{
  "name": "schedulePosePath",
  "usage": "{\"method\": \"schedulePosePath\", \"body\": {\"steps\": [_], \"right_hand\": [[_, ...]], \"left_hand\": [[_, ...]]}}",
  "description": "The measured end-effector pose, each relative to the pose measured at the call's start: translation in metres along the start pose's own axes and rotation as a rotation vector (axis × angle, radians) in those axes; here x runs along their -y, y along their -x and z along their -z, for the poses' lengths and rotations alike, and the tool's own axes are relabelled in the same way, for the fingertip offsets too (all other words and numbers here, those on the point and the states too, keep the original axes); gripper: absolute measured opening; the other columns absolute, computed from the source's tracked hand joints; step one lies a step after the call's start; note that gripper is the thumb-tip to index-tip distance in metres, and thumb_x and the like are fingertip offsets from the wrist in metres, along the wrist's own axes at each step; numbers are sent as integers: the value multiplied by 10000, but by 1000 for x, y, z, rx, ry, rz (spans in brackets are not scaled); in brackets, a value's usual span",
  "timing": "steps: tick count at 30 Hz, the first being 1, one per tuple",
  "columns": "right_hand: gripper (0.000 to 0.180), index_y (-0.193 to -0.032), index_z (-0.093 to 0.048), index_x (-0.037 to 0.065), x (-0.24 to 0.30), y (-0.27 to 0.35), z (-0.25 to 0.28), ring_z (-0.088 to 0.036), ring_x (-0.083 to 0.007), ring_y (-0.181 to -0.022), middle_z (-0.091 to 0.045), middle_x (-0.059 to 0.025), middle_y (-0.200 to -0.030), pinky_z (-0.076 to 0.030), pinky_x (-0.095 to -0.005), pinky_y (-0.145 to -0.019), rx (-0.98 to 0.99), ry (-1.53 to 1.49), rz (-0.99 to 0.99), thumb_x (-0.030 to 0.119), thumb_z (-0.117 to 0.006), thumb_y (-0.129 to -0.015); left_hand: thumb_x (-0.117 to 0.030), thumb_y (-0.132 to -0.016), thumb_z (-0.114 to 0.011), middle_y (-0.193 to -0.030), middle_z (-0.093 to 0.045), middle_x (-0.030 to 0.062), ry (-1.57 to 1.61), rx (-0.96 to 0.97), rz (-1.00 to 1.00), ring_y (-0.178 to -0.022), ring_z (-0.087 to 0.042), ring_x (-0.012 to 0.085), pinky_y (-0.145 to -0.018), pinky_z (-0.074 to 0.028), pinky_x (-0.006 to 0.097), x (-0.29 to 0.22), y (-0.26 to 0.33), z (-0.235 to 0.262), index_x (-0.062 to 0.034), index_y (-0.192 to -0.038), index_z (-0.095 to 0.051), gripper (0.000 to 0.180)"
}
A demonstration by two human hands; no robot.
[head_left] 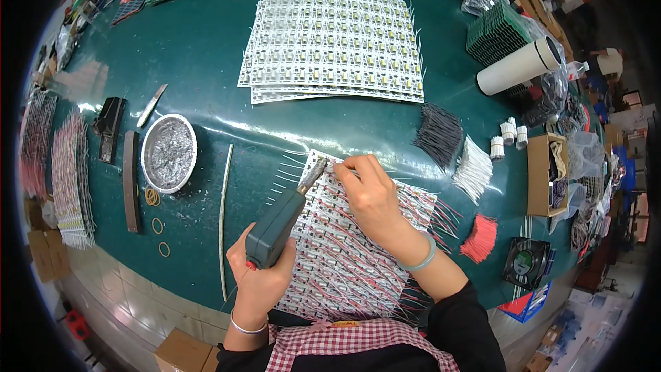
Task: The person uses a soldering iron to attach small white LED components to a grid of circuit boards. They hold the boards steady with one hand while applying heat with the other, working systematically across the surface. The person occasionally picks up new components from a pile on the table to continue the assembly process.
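My left hand is wrapped round a dark green soldering gun. The metal tip of the gun points up and away, touching or just above the far left corner of a white circuit board panel. Rows of small components cover that panel, and many thin red and white wires lie across it. Beside the tip, my right hand is closed in a pinch at the panel's far edge. Whatever its fingertips hold is too small to make out.
Further back lies a stack of white panels. A white bowl of silvery scraps stands left. Bundles of black wires, white wires and red wires lie right, near a pale bottle and a small fan.
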State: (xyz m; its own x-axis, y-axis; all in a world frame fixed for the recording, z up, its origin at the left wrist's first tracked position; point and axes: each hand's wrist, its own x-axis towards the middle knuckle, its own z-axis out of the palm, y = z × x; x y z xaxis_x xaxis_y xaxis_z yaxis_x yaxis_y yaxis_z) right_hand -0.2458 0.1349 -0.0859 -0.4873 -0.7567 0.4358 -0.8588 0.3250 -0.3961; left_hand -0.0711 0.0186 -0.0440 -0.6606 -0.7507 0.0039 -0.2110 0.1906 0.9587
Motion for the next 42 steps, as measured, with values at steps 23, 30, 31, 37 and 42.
{"method": "schedulePosePath", "body": {"steps": [23, 30, 31, 37, 42], "right_hand": [[110, -795, -561, 12, -3, 12, -16, -536, -266, -895, -521, -120, -916, -480, -358, -734, -106, 52, -34, 57, -619, -713], [125, -803, -571, 17, 11, 3, 13, -516, -273, -915, -523, -116, -922, -451, -353, -750, -102, 24, -7, 40, -636, -698], [117, -800, -570, 13, 11, 3, 13, -515, -275, -912, -523, -120, -922, -455, -354, -754, -95, -34, 2, 31, -630, -702], [143, -848, -560, -13, 10, 10, -23, -536, -301, -923, -521, -143, -921, -508, -371, -784, -30, -181, -19, -14, -589, -708], [243, -956, -584, -10, 6, 18, -29, -581, -313, -929, -552, -133, -947, -520, -383, -796, 33, -164, -29, -40, -603, -716]], "left_hand": [[-50, -770, -792, -1152, -685, 195, -399, -31, 233, -985, -677, 277, -876, -535, 366, -82, 4, 2, 50, -1247, -608, 521], [38, -744, -783, -1172, -678, 198, -228, -134, 240, -1012, -672, 260, -887, -533, 347, -77, 8, 8, 86, -1228, -600, 520], [45, -759, -765, -1179, -676, 196, -209, -130, 246, -1016, -672, 258, -886, -533, 344, -78, 9, 7, 84, -1238, -597, 509], [49, -801, -717, -1131, -660, 157, -91, -105, 288, -951, -628, 216, -816, -487, 296, -66, 9, 12, 49, -1246, -601, 459], [43, -748, -752, -730, -628, 48, 141, -349, 149, -475, -478, 71, -415, -344, 215, 19, 15, 25, 55, -1043, -656, 310]]}}
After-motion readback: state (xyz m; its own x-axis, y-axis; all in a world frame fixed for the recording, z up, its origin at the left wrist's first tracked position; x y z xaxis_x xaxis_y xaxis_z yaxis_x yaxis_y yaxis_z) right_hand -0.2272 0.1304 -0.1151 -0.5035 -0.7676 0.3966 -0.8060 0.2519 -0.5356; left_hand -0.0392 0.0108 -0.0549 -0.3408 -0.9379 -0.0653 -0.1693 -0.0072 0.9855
